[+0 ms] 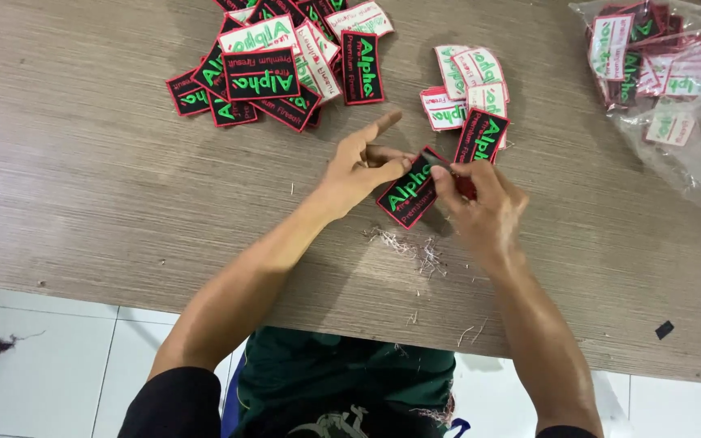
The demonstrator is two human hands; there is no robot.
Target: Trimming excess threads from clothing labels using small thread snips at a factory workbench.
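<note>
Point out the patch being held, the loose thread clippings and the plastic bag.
patch (406, 195), head view, its black face.
thread clippings (415, 250), head view, middle of the heap.
plastic bag (695, 158), head view, clear lower wall.

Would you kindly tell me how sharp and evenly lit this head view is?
Head view: sharp on the held patch and both hands, left hand, right hand; soft, even light with faint shadows; mild glare on the plastic bag; slight wide-angle bending at the edges.
</note>
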